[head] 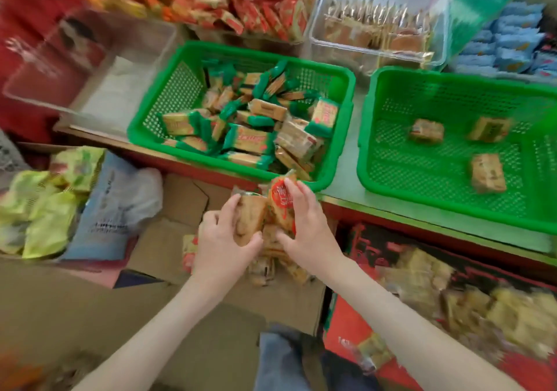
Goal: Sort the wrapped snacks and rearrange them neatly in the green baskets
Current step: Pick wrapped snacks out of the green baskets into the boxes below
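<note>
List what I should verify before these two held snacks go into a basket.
1. Grip of left hand on brown snack: ok, fingers curled round it.
2. Grip of right hand on red-label snack: ok.
3. Room in right basket: ok, holds three snacks only.
4. Neatness in left basket: not ok, green packs lie jumbled.
5. Which basket suits the held snacks: cannot tell, wrappers blurred.

Bright, even light; faint shadows; heavy motion blur at the edges; wide-angle bending near the corners
</note>
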`<state>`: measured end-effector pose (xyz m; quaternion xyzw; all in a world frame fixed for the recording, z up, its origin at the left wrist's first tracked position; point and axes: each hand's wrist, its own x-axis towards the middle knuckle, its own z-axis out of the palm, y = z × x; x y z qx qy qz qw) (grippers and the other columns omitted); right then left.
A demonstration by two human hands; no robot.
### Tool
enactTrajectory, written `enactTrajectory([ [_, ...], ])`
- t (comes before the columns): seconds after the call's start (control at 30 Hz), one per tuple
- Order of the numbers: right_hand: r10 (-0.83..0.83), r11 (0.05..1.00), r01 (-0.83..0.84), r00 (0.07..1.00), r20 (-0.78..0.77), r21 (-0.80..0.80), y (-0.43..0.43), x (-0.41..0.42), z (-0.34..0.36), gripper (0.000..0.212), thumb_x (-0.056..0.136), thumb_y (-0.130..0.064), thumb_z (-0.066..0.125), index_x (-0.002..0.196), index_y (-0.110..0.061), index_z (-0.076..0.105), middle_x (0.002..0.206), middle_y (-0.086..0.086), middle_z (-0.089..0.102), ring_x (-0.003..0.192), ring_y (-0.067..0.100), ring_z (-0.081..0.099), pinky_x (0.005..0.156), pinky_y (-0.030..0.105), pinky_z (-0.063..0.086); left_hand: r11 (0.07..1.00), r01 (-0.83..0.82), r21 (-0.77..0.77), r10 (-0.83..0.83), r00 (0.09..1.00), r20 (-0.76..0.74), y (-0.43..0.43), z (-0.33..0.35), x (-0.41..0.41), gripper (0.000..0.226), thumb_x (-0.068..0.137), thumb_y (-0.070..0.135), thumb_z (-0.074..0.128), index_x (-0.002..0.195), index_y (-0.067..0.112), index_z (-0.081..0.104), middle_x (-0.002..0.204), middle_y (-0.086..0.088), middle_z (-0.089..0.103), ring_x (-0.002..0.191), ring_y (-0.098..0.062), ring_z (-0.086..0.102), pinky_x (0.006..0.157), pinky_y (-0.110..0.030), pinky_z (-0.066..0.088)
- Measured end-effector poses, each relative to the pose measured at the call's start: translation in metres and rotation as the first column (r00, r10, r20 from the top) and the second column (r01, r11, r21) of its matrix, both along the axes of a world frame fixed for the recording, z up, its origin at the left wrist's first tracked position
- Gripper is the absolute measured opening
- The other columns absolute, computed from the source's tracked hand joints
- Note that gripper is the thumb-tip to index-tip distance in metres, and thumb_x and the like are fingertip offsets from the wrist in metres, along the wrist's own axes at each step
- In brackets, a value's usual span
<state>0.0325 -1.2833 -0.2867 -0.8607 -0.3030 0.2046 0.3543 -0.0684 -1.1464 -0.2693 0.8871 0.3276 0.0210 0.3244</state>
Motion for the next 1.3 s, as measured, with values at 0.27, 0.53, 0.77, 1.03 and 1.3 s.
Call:
enactTrajectory([
  [0.27,0.245,0.905,-0.176,0.96,0.134,-0.387,0.05,-0.045,-0.084,0.084,0.091,-0.021,0.058,0.153,-0.023,0.003,0.159,0.011,0.01,0.14,0.036,0.022,0.111,0.048,0.023,0.994,-0.101,-0.049,0.088,0.972,-0.219,0.072,-0.096,-0.045,0.084,0.085,0.036,0.065,0.152,0.025,0.017,0.118,-0.013,0.036,0.117,-0.031,0.032,0.096,-0.037,0.036],
  [0.53,0.377,0.776,-0.154,0.891,0.253,-0.612,0.066,-0.039,-0.133,0.085,0.093,-0.052,0.046,0.153,-0.023,-0.007,0.161,0.007,-0.006,0.148,0.032,-0.001,0.113,0.049,-0.011,0.977,0.088,-0.197,-0.171,0.874,-0.455,0.1,-0.154,-0.042,0.069,0.1,0.043,0.041,0.155,0.027,0.003,0.156,-0.016,0.013,0.14,-0.036,0.023,0.108,-0.042,0.03],
  [0.77,0.362,0.844,-0.173,0.882,0.302,-0.507,0.077,-0.042,-0.117,0.07,0.095,-0.045,0.042,0.154,-0.023,0.011,0.161,0.007,0.004,0.148,0.026,0.003,0.113,0.044,-0.015,0.989,0.13,-0.066,-0.143,0.951,-0.275,0.089,-0.146,-0.039,0.065,0.1,0.038,0.042,0.153,0.016,0.013,0.16,-0.016,0.007,0.145,-0.033,0.011,0.118,-0.042,0.014],
  [1.03,0.054,0.998,-0.053,0.892,0.449,-0.015,0.039,0.004,-0.057,0.045,0.091,-0.017,0.045,0.133,-0.003,0.049,0.128,0.014,0.055,0.115,0.025,0.047,0.105,0.036,0.038,0.907,0.393,0.153,-0.422,0.857,0.297,0.042,-0.075,0.029,0.038,0.093,0.013,0.049,0.128,-0.001,0.055,0.128,-0.017,0.056,0.12,-0.026,0.05,0.106,-0.035,0.041],
  [1.3,-0.324,0.946,0.271,0.81,0.489,0.177,-0.05,0.102,-0.005,0.035,0.089,-0.018,0.046,0.117,0.0,0.056,0.105,0.014,0.058,0.098,0.023,0.047,0.089,0.032,0.041,0.825,0.435,0.36,-0.564,0.676,0.475,-0.048,-0.024,0.146,0.032,0.089,0.01,0.05,0.116,-0.004,0.061,0.112,-0.018,0.061,0.106,-0.028,0.052,0.096,-0.036,0.043],
])
